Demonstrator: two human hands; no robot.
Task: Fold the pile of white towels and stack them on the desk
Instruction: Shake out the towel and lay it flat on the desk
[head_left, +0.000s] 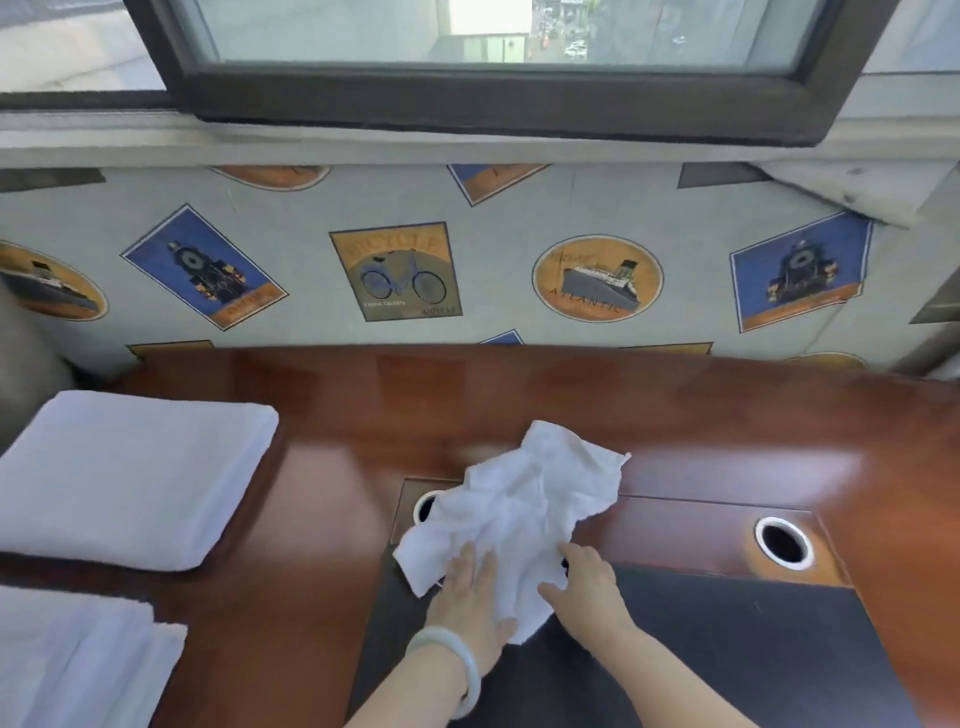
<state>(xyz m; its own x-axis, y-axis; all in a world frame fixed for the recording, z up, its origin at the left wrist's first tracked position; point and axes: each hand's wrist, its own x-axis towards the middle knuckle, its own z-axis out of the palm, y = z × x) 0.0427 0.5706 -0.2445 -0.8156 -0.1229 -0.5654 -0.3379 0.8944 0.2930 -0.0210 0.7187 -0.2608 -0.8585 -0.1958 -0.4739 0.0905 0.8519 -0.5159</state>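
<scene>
While the left grip (470, 592) lies flat with straight fingers on the near part of a crumpled white towel (530, 499), pressing it to the worktop (675, 405), the right grip (589, 592) sits just beside it at the towel's near right edge, thumb on the cloth and fingers bent down; whether they pinch the cloth I cannot tell. A pale bangle (460, 660) circles the left wrist. The towel spreads away from both grips over glossy red-brown wood. Of 2 round openings, the left cable hole (425, 506) is partly covered by the towel and the right cable hole (783, 542) lies well to the right of the right grip. Under the wrists is a dark inset panel (727, 649). Far left of the left grip rests a folded towel (130, 478), and nearer than it another white towel (67, 660). Beyond the worktop, wallpaper (395, 273) shows bicycle, ship and clock posters below a dark-framed window (493, 93).
</scene>
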